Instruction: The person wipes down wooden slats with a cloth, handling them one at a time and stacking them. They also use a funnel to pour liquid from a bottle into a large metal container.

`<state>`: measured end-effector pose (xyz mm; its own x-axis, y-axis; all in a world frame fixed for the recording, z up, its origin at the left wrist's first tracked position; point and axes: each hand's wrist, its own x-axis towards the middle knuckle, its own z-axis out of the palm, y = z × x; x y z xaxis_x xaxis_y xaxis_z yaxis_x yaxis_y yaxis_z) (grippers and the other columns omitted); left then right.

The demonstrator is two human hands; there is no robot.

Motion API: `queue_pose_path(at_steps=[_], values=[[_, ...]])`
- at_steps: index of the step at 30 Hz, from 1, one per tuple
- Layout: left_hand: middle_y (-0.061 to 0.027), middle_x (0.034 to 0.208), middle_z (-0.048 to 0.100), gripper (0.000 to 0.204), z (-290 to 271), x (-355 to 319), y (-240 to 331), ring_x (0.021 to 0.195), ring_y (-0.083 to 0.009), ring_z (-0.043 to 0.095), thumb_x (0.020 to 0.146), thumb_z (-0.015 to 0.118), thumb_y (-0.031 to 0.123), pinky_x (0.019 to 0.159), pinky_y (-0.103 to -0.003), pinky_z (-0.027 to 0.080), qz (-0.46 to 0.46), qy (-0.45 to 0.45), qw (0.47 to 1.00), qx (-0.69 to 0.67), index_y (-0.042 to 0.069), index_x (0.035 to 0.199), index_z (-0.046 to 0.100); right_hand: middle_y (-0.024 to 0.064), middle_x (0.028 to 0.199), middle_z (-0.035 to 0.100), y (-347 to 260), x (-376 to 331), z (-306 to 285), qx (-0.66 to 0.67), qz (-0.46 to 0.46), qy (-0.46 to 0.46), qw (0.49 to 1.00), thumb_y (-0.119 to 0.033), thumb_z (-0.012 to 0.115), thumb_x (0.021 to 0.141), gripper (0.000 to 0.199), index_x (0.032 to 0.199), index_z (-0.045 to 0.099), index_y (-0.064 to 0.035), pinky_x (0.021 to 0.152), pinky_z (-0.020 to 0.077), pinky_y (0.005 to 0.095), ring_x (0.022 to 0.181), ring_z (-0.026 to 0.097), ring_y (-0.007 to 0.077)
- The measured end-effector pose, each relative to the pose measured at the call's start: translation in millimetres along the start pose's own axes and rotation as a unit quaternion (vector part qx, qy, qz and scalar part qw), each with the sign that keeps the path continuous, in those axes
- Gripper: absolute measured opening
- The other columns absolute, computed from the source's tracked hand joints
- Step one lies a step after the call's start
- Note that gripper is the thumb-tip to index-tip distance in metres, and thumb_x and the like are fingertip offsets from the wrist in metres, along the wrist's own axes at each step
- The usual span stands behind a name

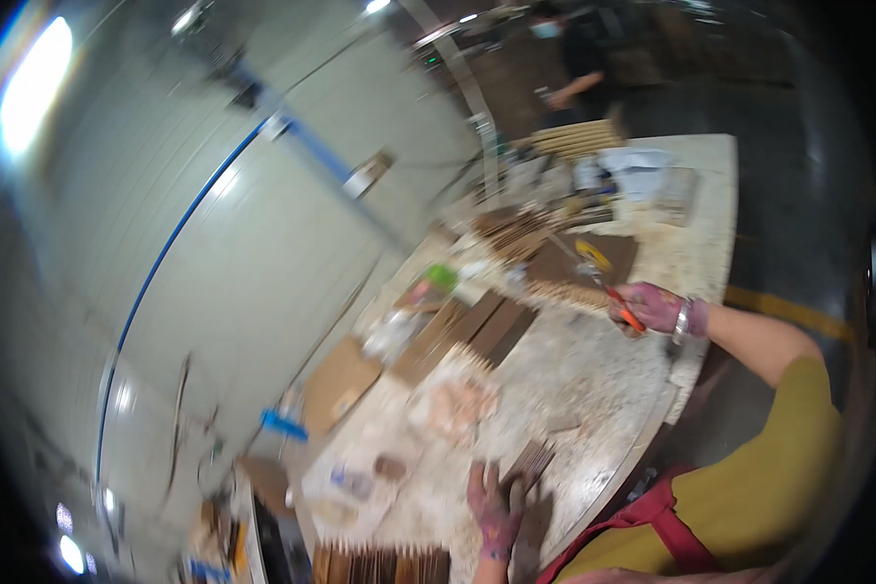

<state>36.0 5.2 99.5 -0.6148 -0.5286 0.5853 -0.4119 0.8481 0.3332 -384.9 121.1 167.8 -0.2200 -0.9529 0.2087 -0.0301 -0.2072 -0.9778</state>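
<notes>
My right hand (652, 307), in a pinkish glove, is closed around the orange-red handle of a hand tool (630, 313). Motion blur hides the tool's exact kind; its head points away from me, near a yellow object (594, 255) and a brown panel (562, 263). Nearer to me, my gloved left hand (496, 511) is low over the table with its fingers apart. Beside its fingertips lies a small stack of thin brown strips (532, 459); whether they touch is unclear. A small flat piece (563, 423) lies farther off.
Brown boards (501, 326) and a pinkish heap (462, 404) lie on the pale worktable (618, 375). Stacked wooden pieces (380, 566) stand at the near left. Papers (642, 175) are at the far end. Beyond it stands another person (579, 73). A wall (234, 253) runs along the left.
</notes>
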Motion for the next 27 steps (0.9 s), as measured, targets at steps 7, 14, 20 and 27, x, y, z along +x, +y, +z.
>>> queue_pose_path(at_steps=[7, 14, 20, 27], values=[[-0.0184, 0.152, 0.030, 0.078, 4.6, 31.2, -5.9, 0.143, -0.0300, 0.025, 0.079, 0.062, 0.015, 0.118, -0.036, 0.018, -0.126, 0.064, 0.968, -0.205, 0.003, 0.149, 0.029, 0.0093, 0.070, 0.063, -9.8, -8.3, 160.8, -0.005, 0.114, -0.263, 0.958, -0.042, 0.061, 0.092, 0.037, 0.083, 0.059, -0.0056, 0.054, 0.0507, 0.0339, 0.058, 0.061, 0.0185], [-0.0045, 0.107, 0.061, 0.037, 9.8, -16.7, -7.0, 0.097, -0.0139, 0.055, 0.097, 0.052, 0.013, 0.088, -0.026, 0.043, -0.189, 0.118, 0.886, -0.406, 0.005, 0.132, 0.048, 0.0099, 0.063, 0.059, -33.6, 4.8, 254.5, 0.017, 0.130, -0.393, 0.910, -0.034, 0.063, 0.091, 0.035, 0.082, 0.058, -0.0004, 0.050, 0.0481, 0.0329, 0.051, 0.057, 0.0194], [0.0023, 0.093, 0.060, 0.017, 9.6, -16.7, -1.3, 0.085, -0.0089, 0.057, 0.096, 0.055, 0.013, 0.076, -0.024, 0.047, -0.321, 0.051, 0.779, -0.535, 0.004, 0.110, 0.059, 0.0008, 0.062, 0.054, -4.9, 28.6, 247.2, -0.117, 0.024, -0.321, 0.939, -0.034, 0.062, 0.092, 0.030, 0.080, 0.054, -0.0073, 0.048, 0.0394, 0.0244, 0.052, 0.050, 0.0101], [0.0020, 0.089, 0.053, 0.010, 69.0, -6.2, -17.1, 0.079, -0.0077, 0.052, 0.093, 0.049, 0.001, 0.070, -0.022, 0.046, -0.241, 0.167, 0.696, -0.655, 0.006, 0.102, 0.050, 0.0021, 0.085, 0.061, 33.1, 9.5, 259.7, -0.023, 0.059, -0.295, 0.953, -0.029, 0.064, 0.090, 0.035, 0.109, 0.056, -0.0004, 0.055, 0.0398, 0.0218, 0.063, 0.050, 0.0071]])
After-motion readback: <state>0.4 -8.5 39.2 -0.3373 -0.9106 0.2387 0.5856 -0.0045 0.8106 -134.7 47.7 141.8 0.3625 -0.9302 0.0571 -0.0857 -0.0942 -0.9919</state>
